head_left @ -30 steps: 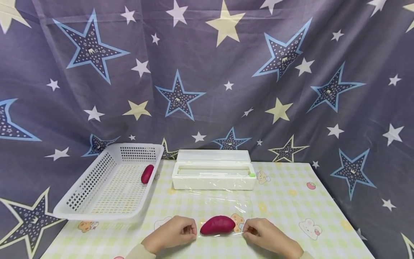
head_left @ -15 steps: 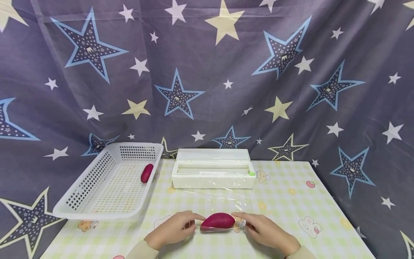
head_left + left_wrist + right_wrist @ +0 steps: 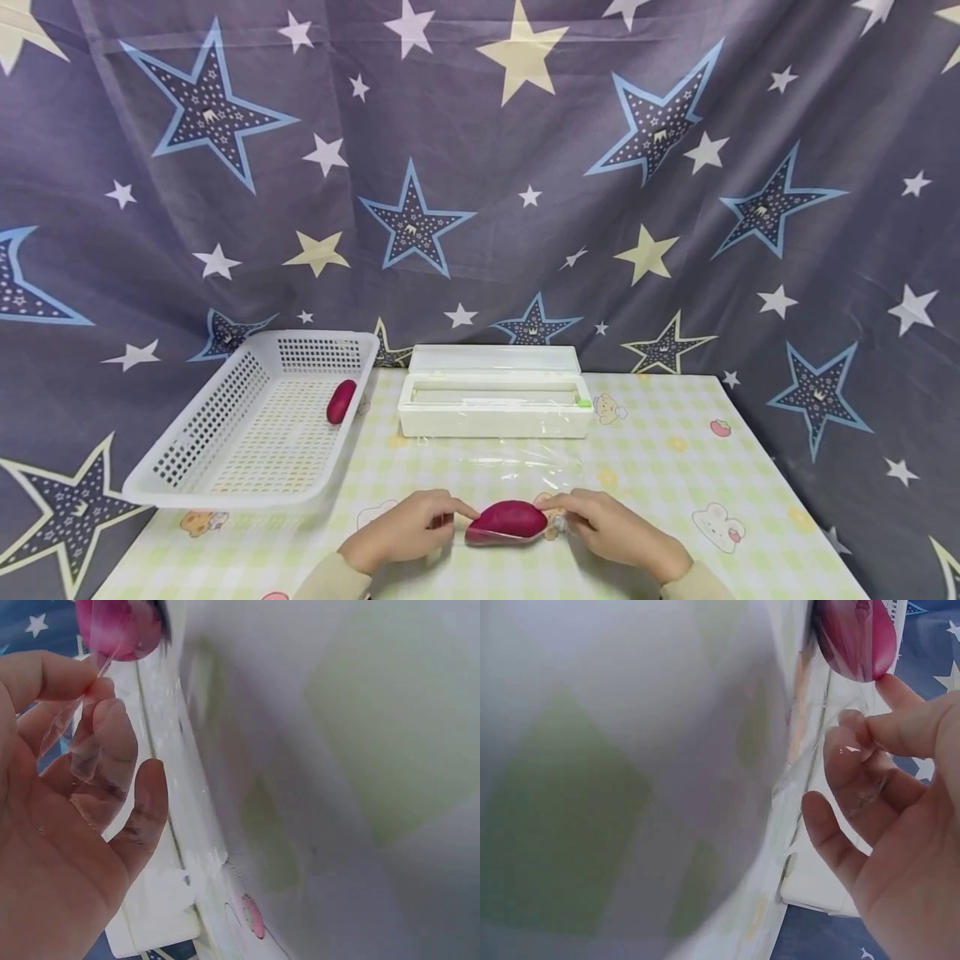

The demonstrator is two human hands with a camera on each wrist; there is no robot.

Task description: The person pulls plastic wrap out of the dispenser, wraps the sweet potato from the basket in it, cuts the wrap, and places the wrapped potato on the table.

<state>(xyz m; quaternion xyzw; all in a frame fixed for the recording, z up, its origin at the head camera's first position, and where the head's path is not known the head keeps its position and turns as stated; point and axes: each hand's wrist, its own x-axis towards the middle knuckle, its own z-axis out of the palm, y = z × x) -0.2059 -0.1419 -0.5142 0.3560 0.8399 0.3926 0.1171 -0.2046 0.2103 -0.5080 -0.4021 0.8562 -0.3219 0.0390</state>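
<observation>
A magenta sweet potato (image 3: 516,517) lies on the tablecloth between the hands, with clear cling film (image 3: 517,477) folded up over its near side. My left hand (image 3: 408,529) pinches the film's edge at the left end, its index finger stretched to the sweet potato. On the other side my right hand (image 3: 618,533) pinches the film between thumb and fingers, and its index fingertip touches the right end. Both wrist views show crumpled film in the fingers. The film stretches back toward a white cling film dispenser (image 3: 495,422), whose lid stands up.
At the left stands a white perforated basket (image 3: 225,502), holding another magenta sweet potato (image 3: 341,402) against its right wall. A checked tablecloth (image 3: 675,475) covers the table, and a starry curtain (image 3: 480,317) hangs behind it.
Both hands have lifted the film's near edge up over the front of the sweet potato. Their index fingers have stretched forward onto its ends. Basket and dispenser stay put.
</observation>
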